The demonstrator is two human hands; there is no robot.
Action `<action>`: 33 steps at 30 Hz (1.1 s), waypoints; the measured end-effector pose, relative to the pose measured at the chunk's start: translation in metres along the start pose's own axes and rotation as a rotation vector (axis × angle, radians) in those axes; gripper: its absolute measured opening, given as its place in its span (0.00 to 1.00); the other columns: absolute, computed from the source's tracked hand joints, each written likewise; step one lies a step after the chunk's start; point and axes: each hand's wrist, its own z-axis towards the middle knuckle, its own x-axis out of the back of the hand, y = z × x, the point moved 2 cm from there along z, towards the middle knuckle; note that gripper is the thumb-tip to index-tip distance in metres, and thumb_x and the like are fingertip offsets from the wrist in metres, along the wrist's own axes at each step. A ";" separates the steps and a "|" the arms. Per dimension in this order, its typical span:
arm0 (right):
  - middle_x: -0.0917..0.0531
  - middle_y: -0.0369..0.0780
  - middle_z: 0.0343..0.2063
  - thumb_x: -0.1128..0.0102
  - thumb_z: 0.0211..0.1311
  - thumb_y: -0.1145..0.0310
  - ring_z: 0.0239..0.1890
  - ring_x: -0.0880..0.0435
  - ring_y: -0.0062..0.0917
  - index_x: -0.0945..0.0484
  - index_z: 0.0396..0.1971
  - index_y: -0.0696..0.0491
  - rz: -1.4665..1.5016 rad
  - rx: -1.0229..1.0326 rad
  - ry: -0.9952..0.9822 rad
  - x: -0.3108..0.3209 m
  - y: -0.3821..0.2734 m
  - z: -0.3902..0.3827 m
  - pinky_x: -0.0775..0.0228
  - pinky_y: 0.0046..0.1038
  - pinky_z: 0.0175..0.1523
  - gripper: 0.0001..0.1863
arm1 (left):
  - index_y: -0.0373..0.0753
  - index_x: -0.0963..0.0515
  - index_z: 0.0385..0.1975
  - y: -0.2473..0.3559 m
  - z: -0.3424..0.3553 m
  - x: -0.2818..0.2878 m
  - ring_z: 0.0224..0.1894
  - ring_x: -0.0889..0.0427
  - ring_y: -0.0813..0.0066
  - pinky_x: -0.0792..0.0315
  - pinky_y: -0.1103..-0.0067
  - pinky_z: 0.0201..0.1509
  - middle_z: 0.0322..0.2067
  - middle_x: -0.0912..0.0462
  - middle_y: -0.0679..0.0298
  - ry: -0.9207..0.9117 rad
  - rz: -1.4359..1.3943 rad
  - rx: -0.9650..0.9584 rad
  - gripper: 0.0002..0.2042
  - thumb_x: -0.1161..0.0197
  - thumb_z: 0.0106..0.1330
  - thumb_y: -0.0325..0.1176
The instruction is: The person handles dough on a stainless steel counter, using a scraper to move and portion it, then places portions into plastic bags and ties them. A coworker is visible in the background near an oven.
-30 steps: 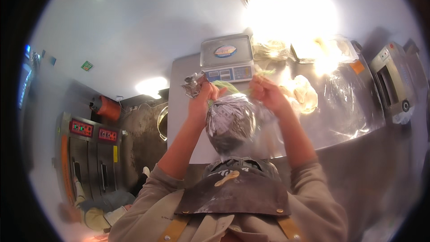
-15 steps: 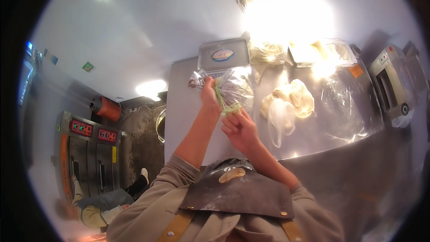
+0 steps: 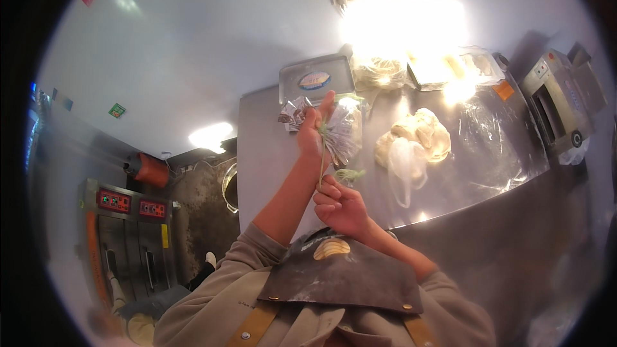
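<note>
My left hand (image 3: 312, 133) is closed round the gathered neck of a shiny silver bag (image 3: 344, 135), lifted over the worktop in front of the scale (image 3: 294, 74). A thin, pale green tie (image 3: 324, 149) runs from the bag's neck down to my right hand (image 3: 339, 205), whose fingers are pinched on it below the bag. A loose frayed green tuft hangs beside that hand. Right of the bag, a pale dough-like lump (image 3: 429, 135) lies on the metal worktop (image 3: 495, 141), with a crumpled clear plastic bag (image 3: 409, 180) over its front.
Lit trays and bags (image 3: 482, 67) stand along the back. A grey machine (image 3: 554, 103) is at the right. At the lower left are a two-door steel appliance (image 3: 125, 244), an orange cylinder (image 3: 147, 171), a round metal pot (image 3: 228, 186) and another person's leg (image 3: 199, 279).
The silver bag has risen from low between my hands to over the scale's front. My right hand has come down and leftward, drawing the green tie below the bag.
</note>
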 end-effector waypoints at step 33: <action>0.38 0.29 0.22 0.49 0.78 0.70 0.22 0.39 0.15 0.31 0.36 0.49 0.008 0.055 0.006 -0.022 0.009 0.021 0.39 0.19 0.32 0.05 | 0.38 0.22 0.41 0.067 -0.006 0.018 0.59 0.21 0.58 0.30 0.61 0.70 0.55 0.18 0.53 0.227 -0.221 0.122 0.24 0.61 0.84 0.49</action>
